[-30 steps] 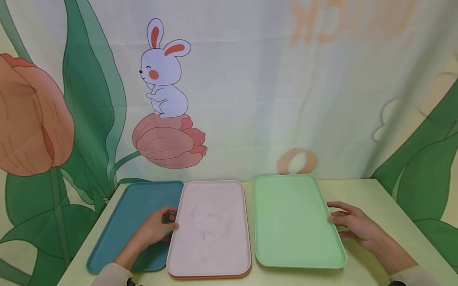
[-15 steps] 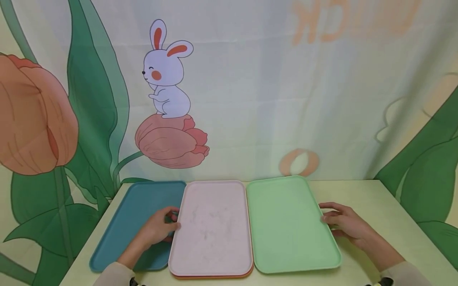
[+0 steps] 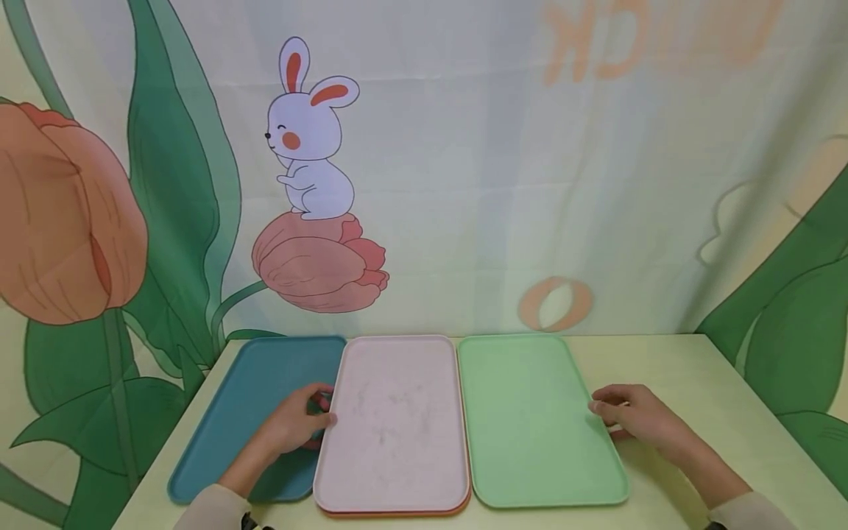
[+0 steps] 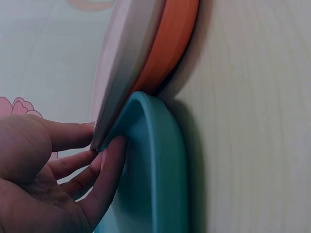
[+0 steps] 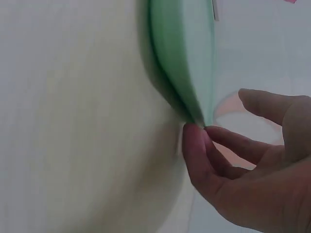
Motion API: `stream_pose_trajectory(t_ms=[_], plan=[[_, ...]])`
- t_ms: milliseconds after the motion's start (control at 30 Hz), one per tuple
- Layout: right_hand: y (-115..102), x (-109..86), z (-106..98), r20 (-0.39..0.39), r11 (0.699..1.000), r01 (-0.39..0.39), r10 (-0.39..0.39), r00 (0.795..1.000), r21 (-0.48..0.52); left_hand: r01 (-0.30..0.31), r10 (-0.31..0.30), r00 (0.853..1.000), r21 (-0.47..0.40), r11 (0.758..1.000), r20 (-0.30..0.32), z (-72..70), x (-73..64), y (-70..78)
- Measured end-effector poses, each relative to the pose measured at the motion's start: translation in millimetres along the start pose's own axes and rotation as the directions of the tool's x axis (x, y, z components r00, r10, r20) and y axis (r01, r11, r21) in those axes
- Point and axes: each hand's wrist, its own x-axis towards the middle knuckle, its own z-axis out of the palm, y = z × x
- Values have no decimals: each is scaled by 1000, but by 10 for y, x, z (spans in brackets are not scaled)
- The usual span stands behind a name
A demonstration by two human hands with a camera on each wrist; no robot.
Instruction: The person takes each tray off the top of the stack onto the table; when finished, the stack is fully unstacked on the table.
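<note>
Lettering above green tray

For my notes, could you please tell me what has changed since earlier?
The green tray moved left and down beside the pink tray; the right hand followed, its thumb now clear. The left hand still pinches the pink tray; the blue tray stayed.

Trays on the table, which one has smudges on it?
The pink tray, in the middle and on top of the orange tray. Grey smudges mark its face; the blue tray and green tray show none.
</note>
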Motion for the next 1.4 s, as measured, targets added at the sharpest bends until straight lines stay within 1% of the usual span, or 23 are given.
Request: stream_pose_trajectory(t_ms=[67, 133, 167, 233, 300, 400, 467, 567, 633, 733, 833, 1133, 1300, 1400], plan=[[-47, -11, 0, -20, 995, 48, -50, 999, -86, -5, 5, 1000, 1, 1000, 5, 2, 6, 7], [-133, -18, 38, -56, 977, 98, -110, 992, -189, -10, 10, 1000, 2, 1000, 9, 0, 7, 21], [-186, -18, 70, -69, 966, 124, -143, 987, -226, -11, 11, 1000, 5, 1000, 9, 0, 8, 26], [-312, -11, 171, -81, 948, 170, -198, 977, -269, -11, 11, 1000, 10, 1000, 7, -4, 9, 30], [-476, -3, 310, -64, 945, 206, -229, 971, -256, -11, 11, 1000, 14, 1000, 5, -8, 10, 27], [-665, 45, 563, -9, 955, 249, -254, 967, -161, -9, 9, 1000, 15, 1000, 0, -10, 16, 8], [-751, 96, 745, 30, 956, 274, -272, 962, -106, -10, 10, 1000, 17, 1000, -3, -12, 17, 2], [-816, 191, 1008, 78, 952, 301, -297, 952, -53, -11, 11, 1000, 15, 1000, -9, -12, 24, -4], [-841, 245, 1160, 99, 948, 316, -310, 945, -47, -10, 11, 1000, 12, 1000, -11, -10, 25, -3], [-873, 296, 1335, 114, 944, 324, -315, 942, -66, -8, 8, 1000, 0, 1000, -9, -5, 25, -1], [-912, 330, 1446, 110, 940, 327, -317, 942, -95, -6, 6, 1000, -3, 1000, -8, 0, 22, 1], [-995, 426, 1665, 82, 917, 347, -337, 938, -199, 1, -1, 1000, -6, 1000, -18, -3, 10, -10], [-998, 450, 1746, 50, 907, 338, -337, 940, -252, 3, -3, 1000, -16, 1000, -13, 3, 1, -7], [-988, 459, 1772, 49, 898, 331, -331, 942, -289, 6, -7, 1000, -12, 1000, -15, 9, 3, -3]])
